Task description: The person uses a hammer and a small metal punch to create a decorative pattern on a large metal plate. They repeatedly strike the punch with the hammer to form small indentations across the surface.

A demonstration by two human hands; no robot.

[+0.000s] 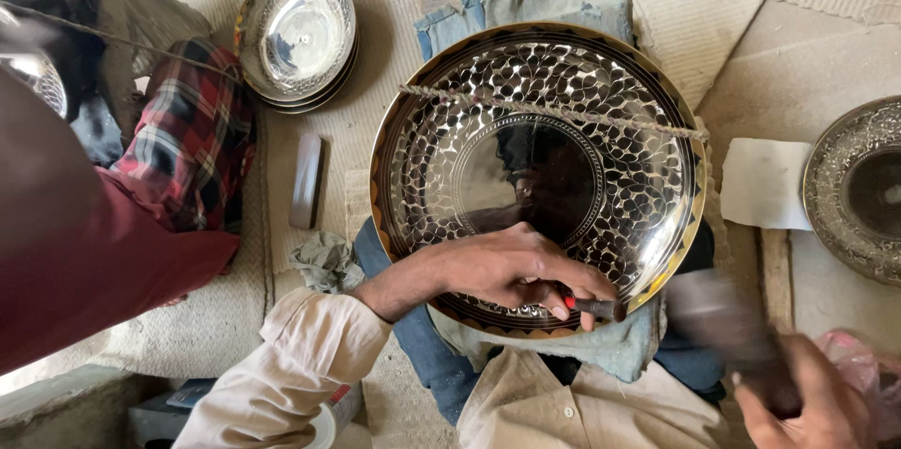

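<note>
A large round engraved metal plate (pixel 450 111) with a leaf pattern and brass rim lies on blue-grey cloth in the middle. A rough cord (pixel 554 113) stretches across its upper half. My left hand (pixel 511 271) rests on the plate's near rim, fingers closed on a small dark chisel (pixel 601 308) with a red band, its tip at the rim. My right hand (pixel 807 397) at the lower right grips a blurred hammer (pixel 718 318) raised beside the chisel.
A stack of smaller engraved plates (pixel 296 36) sits at the upper left. Another ornate plate (pixel 859 186) lies at the right edge beside white paper (pixel 765 184). A grey sharpening stone (pixel 306 180) lies left of the big plate. Another person's plaid and maroon clothing (pixel 188 139) fills the left.
</note>
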